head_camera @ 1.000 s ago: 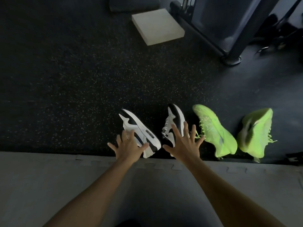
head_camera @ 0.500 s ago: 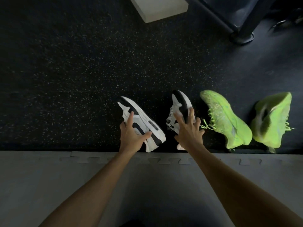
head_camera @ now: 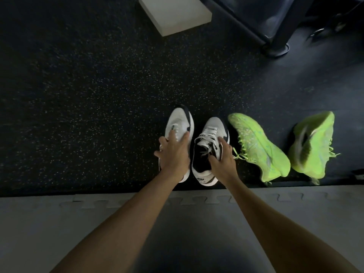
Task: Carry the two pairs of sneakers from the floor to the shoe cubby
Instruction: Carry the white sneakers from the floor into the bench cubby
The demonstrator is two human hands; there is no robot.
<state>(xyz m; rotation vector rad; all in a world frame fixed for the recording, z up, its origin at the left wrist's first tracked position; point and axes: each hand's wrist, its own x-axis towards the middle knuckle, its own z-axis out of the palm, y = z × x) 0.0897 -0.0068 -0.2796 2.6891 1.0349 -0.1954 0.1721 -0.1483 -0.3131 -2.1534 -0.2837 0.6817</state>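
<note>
Head view, left hand clasping left white sneaker over its laces, right hand gripping right white sneaker by the collar, green sneakers right of it on floor.

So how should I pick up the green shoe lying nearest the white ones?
Probably from above, at the heel end. The nearer green sneaker lies tipped on its side, so pinch the collar rim there, thumb inside the opening, away from the loose laces.
</note>
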